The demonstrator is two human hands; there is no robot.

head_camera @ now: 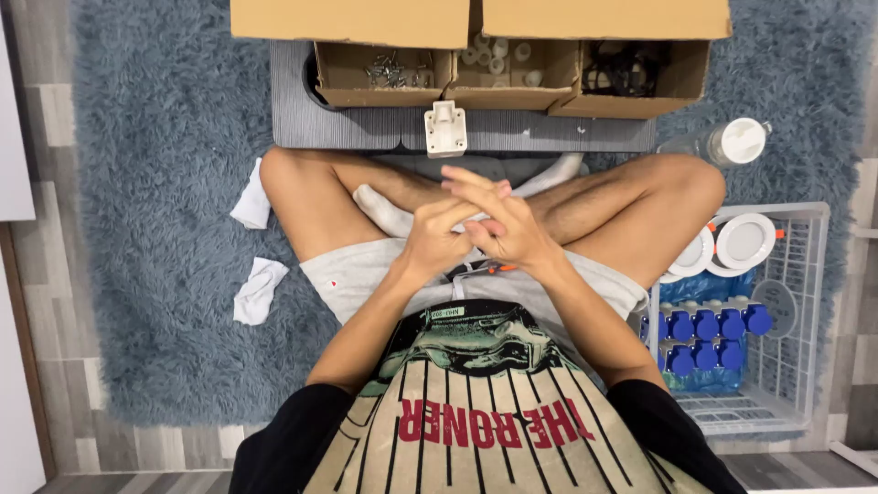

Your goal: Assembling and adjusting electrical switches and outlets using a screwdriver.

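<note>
I sit cross-legged on a rug, and my left hand [433,241] and my right hand [508,227] are pressed together over my lap. The left fingers wrap the right hand, whose fingers stretch up and to the left. Nothing shows between the palms, and that space is hidden. Just below the hands, an orange-tipped tool [495,268] lies on my grey shorts. Beyond my feet, a small white plastic fitting [445,128] rests on a grey board [347,128].
Three open cardboard boxes [384,87] stand on the board, with screws, white round parts and black pieces. At the right, a white wire basket [805,302] holds blue-capped parts and white round lamps. A clear bottle [732,142] and two white cloths [258,290] lie on the blue-grey rug [165,229].
</note>
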